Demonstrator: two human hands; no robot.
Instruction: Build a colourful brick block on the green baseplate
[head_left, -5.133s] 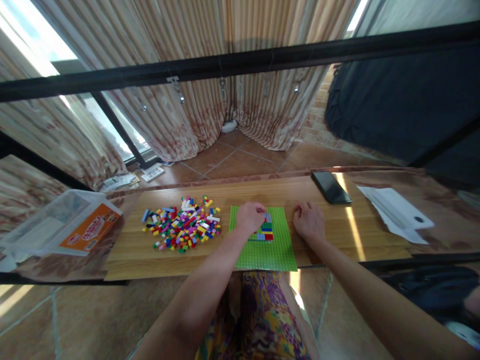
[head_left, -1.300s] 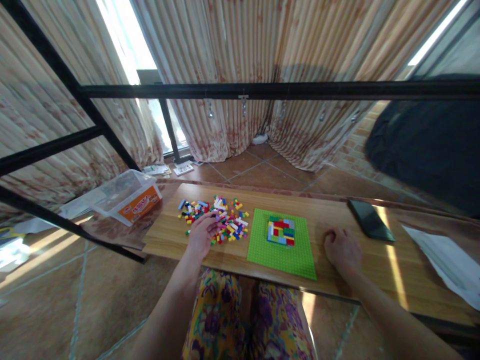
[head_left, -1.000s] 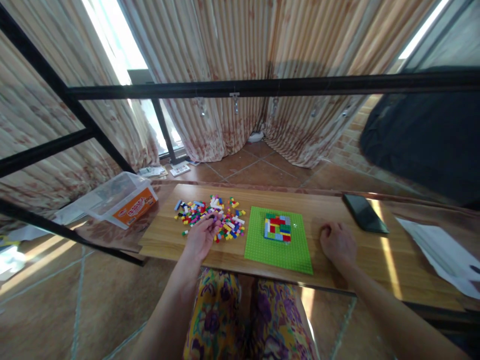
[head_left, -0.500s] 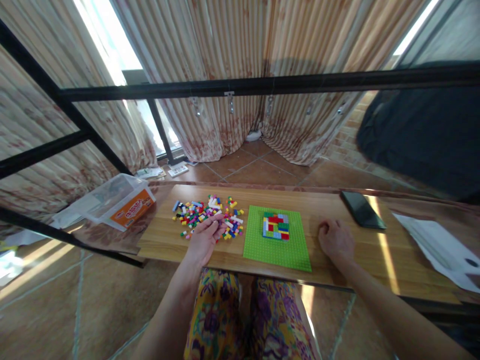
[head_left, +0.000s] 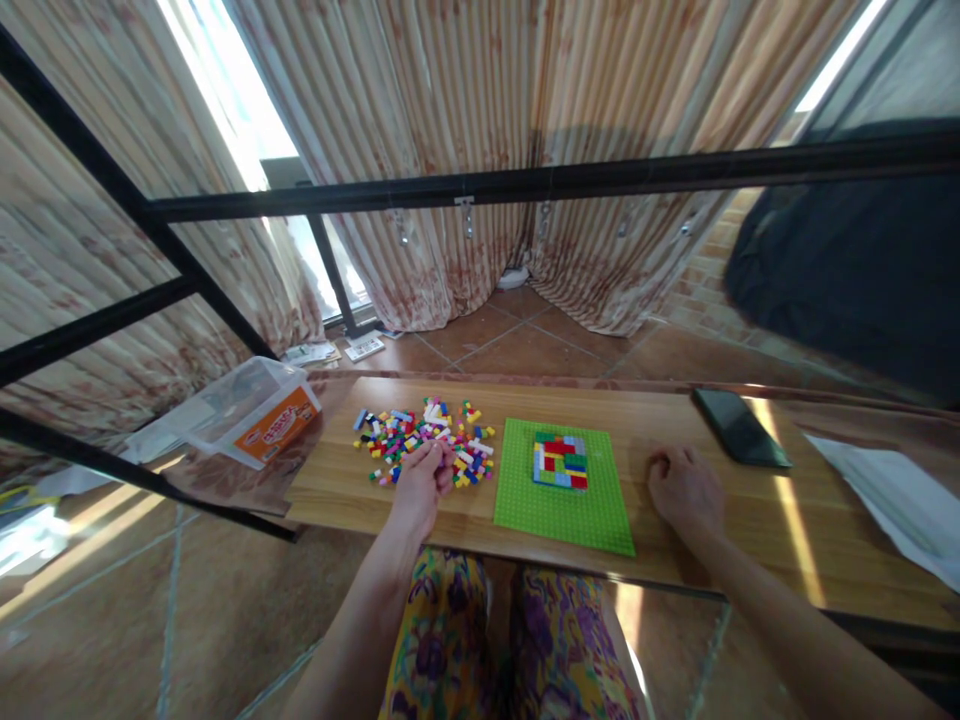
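Our left hand [head_left: 424, 475] has left the green plate [head_left: 562, 525] for the brick pile [head_left: 390, 435]

Earlier we had it covering part of the brick block [head_left: 560, 461]; now it is at the pile's near side, and we see the block's whole top. Our opened fingers [head_left: 444, 470] have since curled inward.

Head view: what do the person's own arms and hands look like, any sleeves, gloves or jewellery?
The left hand and right hand are both gloveless. No sleeve, watch, bracelet or cable shows on either visible forearm. Rings, nail polish or small markings are too fine to make out.
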